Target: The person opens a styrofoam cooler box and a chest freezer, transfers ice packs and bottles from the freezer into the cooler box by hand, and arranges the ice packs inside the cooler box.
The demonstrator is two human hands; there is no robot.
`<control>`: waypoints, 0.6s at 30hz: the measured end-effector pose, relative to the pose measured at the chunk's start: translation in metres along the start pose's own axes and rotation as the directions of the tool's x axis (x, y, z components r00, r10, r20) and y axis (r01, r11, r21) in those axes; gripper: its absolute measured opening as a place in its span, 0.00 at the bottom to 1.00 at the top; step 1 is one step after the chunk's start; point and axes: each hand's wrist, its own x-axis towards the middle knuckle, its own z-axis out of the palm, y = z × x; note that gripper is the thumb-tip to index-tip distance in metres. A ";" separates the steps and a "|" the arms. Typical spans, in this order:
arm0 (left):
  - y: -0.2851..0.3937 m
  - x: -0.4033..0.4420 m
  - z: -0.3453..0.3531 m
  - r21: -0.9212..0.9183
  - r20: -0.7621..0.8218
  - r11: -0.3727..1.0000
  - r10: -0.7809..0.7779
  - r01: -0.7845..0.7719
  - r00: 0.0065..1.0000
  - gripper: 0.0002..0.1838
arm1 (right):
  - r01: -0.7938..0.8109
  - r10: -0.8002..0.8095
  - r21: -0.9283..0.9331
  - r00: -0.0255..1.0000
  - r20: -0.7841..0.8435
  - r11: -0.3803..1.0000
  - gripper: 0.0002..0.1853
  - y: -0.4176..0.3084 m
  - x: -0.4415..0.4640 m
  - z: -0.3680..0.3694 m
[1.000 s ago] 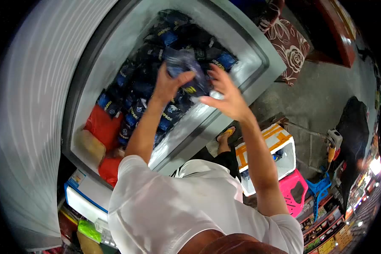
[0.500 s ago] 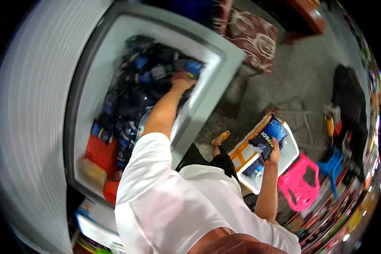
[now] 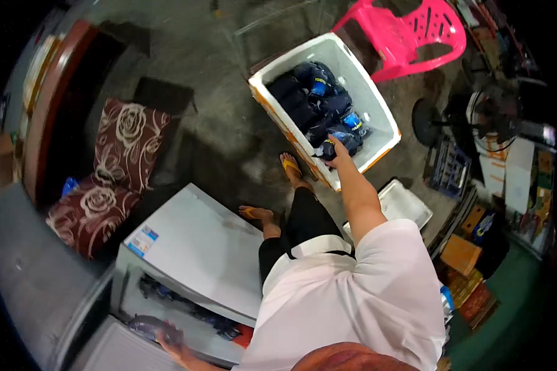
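A person's right hand [image 3: 332, 157] is gripping a dark pack [image 3: 349, 143] inside a foam box [image 3: 380, 102] already holding many others. The left hand [image 3: 171, 346] is clasping a second pack [image 3: 146, 326] by the open freezer [image 3: 192, 241], where more are still lying.

The right hand [image 3: 332, 157] is gripping a dark packet [image 3: 348, 144] inside a white foam box [image 3: 382, 120], where more dark packets [image 3: 303, 99] are lying. The left hand [image 3: 172, 346] is holding another packet [image 3: 147, 326] by the open chest freezer [image 3: 195, 247]. A pink chair [image 3: 408, 38] is standing just beside the box, and sandalled feet [image 3: 289, 169] are resting on the floor [image 3: 223, 145]
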 end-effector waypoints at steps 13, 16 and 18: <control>-0.067 -0.136 0.547 0.348 0.875 0.809 -0.100 -0.474 0.473 0.19 | 0.089 0.130 -0.276 0.721 0.680 0.957 0.29 -0.027 -0.067 -0.005; -0.115 -0.194 0.621 0.371 0.929 0.420 -0.184 -0.828 0.322 0.38 | 0.161 -0.014 -0.173 0.772 0.636 0.972 0.22 -0.027 -0.134 -0.005; -0.139 -0.209 0.633 0.070 0.998 0.210 -0.014 -0.975 0.068 0.41 | 0.036 -0.001 -0.048 0.813 0.583 0.998 0.17 -0.029 -0.067 -0.017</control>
